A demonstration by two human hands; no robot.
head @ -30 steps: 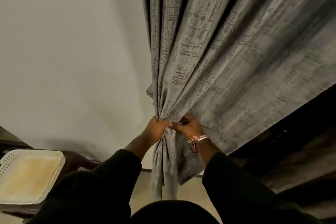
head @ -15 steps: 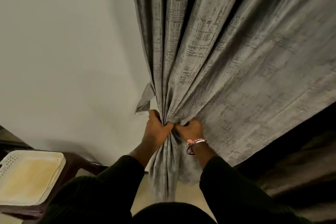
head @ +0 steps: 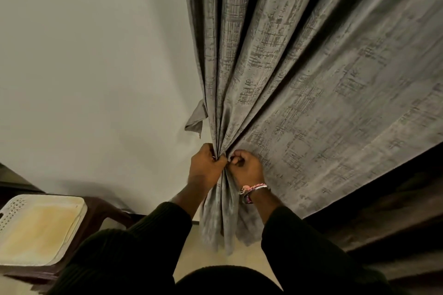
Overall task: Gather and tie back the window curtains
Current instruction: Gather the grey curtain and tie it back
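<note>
A grey patterned curtain (head: 299,84) hangs from the top of the view and is bunched into folds at waist height. My left hand (head: 206,165) grips the bunch from the left side. My right hand (head: 247,167), with a pink band at the wrist, grips the same bunch from the right, knuckles touching the left hand. A short grey fabric strip (head: 195,118) sticks out from the curtain's left edge just above my left hand. Below the hands the curtain's lower part (head: 223,220) hangs loose to the floor.
A plain pale wall (head: 96,67) fills the left. A white plastic tray-like lid (head: 36,227) lies on a dark brown stand (head: 100,211) at the lower left. Dark furniture (head: 383,211) lies at the lower right behind the curtain.
Both hands have closed tighter on the bunched curtain and shifted slightly up. The grey fabric strip at the left edge has swung out into view.
</note>
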